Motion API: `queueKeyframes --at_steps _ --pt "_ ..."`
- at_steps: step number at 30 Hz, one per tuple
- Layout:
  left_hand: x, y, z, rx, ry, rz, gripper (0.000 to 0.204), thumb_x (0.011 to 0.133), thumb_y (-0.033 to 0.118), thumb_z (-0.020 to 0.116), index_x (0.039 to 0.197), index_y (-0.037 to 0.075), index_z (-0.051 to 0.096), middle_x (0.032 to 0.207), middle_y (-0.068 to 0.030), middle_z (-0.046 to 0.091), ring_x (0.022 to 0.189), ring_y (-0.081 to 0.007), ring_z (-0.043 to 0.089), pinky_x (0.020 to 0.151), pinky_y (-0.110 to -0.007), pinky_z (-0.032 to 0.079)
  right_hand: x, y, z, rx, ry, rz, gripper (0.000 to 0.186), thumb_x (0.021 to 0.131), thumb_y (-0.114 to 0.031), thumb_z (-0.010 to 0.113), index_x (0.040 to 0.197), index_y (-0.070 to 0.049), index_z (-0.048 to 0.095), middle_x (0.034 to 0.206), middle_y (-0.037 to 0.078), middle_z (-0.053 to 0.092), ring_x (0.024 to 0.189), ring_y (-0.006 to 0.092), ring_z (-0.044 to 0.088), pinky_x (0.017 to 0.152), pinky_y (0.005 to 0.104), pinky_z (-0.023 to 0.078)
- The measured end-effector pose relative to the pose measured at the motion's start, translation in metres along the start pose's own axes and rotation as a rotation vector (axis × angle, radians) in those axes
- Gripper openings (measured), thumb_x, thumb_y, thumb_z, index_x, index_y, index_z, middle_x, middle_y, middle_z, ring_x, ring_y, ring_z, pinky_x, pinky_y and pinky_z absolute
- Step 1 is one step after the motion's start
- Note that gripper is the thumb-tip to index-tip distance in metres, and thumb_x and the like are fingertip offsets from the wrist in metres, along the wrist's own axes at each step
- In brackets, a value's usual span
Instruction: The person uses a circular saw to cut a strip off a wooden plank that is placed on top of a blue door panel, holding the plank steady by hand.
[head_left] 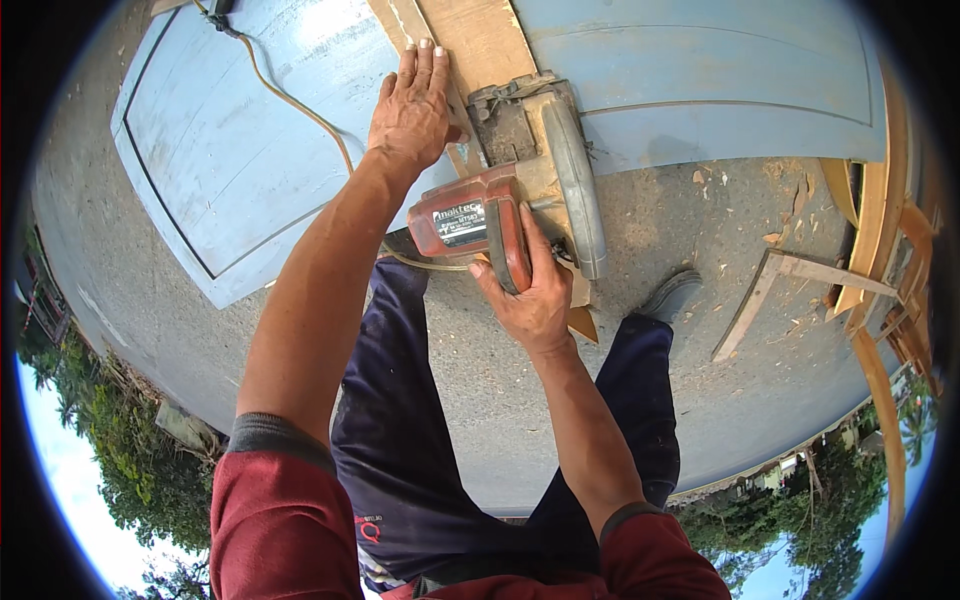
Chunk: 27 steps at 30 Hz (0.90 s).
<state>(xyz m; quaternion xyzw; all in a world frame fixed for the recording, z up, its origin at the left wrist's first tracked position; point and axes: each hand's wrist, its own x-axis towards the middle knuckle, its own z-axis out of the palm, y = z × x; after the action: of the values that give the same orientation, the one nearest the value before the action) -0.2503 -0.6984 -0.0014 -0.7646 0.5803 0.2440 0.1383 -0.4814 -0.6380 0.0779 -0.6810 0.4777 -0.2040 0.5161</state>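
Maroon sleeves (285,520) nearest, right hand (540,308) clamps circular saw (575,170) by its handle (511,240); left hand (410,115), fingers nearly together, seemingly steadies wooden strip (411,20).

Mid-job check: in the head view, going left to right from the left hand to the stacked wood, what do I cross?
Left hand, circular saw, dark shoe, L-shaped wooden piece, long wood strips.

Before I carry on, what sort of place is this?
Likely an outdoor, makeshift woodworking spot: a circular saw sits by blue panels, an L-shaped wood piece lies on the grey ground, and trees show beyond.
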Motion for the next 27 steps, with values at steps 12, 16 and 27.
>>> queueKeyframes --at_steps 12,16,27 --pt "0.001 0.0 -0.003 -0.018 -0.001 0.002 0.116 0.073 0.043 0.086 0.158 0.003 0.018 0.165 -0.0179 0.021 0.154 -0.032 0.017 0.124 -0.044 0.024 0.01 -0.004 0.001 -0.013 -0.013 -0.011 0.083 0.077 -0.024 0.087 0.141 0.01 0.046 0.116 0.029 0.068 0.099 0.0399 0.073 0.083 0.0412 0.061" --pt "0.001 0.002 -0.005 -0.006 -0.021 0.003 0.116 0.074 0.044 0.085 0.159 0.003 0.018 0.165 -0.0179 0.021 0.154 -0.0315 0.017 0.124 -0.044 0.025 0.012 -0.004 0.001 -0.017 -0.014 -0.02 0.083 0.077 -0.024 0.086 0.141 0.01 0.046 0.116 0.029 0.068 0.098 0.0393 0.073 0.082 0.041 0.061" --pt "-0.003 0.007 -0.002 -0.004 -0.04 0.011 0.114 0.077 0.046 0.082 0.16 0.004 0.016 0.166 -0.0164 0.02 0.155 -0.0303 0.017 0.123 -0.043 0.025 0.014 -0.004 0.001 -0.027 -0.01 -0.028 0.082 0.079 -0.024 0.085 0.141 0.01 0.045 0.117 0.029 0.067 0.098 0.0388 0.073 0.083 0.0408 0.061"
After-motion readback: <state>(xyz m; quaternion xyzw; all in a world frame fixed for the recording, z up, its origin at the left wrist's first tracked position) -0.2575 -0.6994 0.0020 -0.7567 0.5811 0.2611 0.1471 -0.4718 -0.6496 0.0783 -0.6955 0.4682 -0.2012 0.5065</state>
